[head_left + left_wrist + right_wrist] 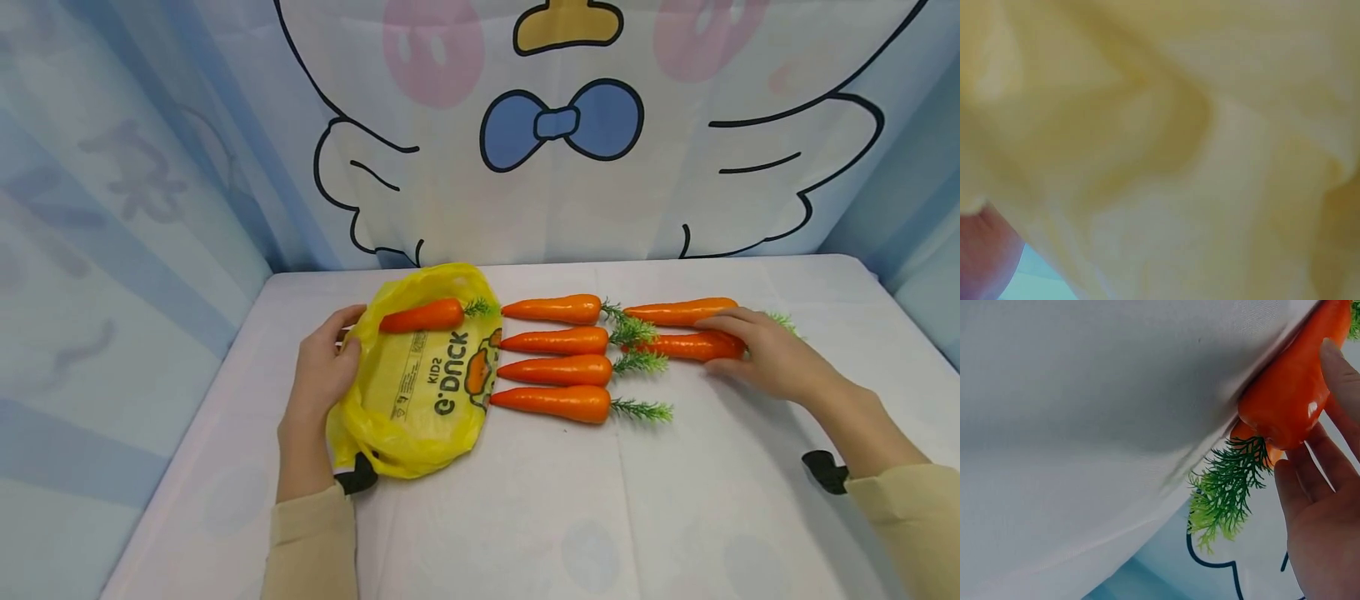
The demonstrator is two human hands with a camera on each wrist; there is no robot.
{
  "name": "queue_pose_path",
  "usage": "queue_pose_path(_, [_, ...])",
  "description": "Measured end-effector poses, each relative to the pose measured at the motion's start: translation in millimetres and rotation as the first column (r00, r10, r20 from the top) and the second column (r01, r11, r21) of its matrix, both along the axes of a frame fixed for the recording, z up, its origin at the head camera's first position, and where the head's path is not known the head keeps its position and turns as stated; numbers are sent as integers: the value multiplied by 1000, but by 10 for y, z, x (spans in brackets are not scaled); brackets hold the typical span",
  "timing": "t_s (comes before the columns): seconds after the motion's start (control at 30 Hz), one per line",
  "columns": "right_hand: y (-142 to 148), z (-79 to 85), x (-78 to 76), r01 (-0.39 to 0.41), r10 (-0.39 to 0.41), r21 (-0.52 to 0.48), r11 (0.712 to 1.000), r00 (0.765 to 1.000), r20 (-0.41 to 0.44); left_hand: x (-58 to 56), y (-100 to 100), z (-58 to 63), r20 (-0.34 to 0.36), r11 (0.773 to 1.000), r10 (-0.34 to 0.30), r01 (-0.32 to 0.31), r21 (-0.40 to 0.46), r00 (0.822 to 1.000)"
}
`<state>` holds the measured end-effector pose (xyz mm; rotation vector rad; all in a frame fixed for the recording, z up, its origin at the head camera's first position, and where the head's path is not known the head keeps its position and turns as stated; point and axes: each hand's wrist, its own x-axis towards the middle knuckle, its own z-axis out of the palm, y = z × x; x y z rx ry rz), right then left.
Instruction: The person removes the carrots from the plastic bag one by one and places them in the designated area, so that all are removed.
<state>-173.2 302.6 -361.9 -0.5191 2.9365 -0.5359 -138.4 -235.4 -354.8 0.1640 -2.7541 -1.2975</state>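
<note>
My left hand [324, 360] grips the left rim of a yellow plastic bag [390, 454], which lies flat with its mouth open and dark print showing inside. One carrot [423, 317] with a small green top rests in the bag's upper part. On the right, my right hand [772, 354] holds the thick end of an orange carrot [1291, 394], thumb on the near side and fingers on the far side. Its leafy top [1229, 481] hangs beside the fingers. Beyond it lies another carrot [675, 312]. Blurred yellow plastic fills most of the left wrist view.
Several carrots lie in a column right of the bag, tips toward it; the nearest carrot [558, 403] is lowest. A white cloth [525, 517] covers the table. Behind stands a curtain [555, 208] with a cartoon bow tie. Dark wrist pieces [823, 471] sit at my wrists.
</note>
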Motion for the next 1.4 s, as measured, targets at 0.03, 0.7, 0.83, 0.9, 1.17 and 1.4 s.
queue_pose_path(0.03, [4, 0, -2, 0, 0, -1, 1000, 1000, 1, 1, -1, -1, -3, 1000, 0, 0, -2, 1000])
queue_pose_path(0.7, [-407, 354, -179, -44, 41, -49, 998, 997, -61, 12, -26, -5, -19, 1000, -13, 13, 16, 1000])
queue_pose_path(0.83, [-535, 423, -217, -61, 57, -56, 997, 996, -66, 10, -23, -10, -19, 1000, -13, 13, 18, 1000])
queue_pose_path(0.9, [-603, 452, -237, -72, 68, -57, 996, 996, -65, 11, -21, -7, -17, 1000, -11, 11, 17, 1000])
queue_pose_path(1.17, [-940, 548, -310, -130, 123, -88, 988, 989, -83, 14, -14, 23, -15, 1000, -10, 10, 11, 1000])
queue_pose_path(1.4, [-1239, 577, -394, -193, 186, -81, 978, 978, -92, 6, -7, 19, -26, 1000, -11, 12, 13, 1000])
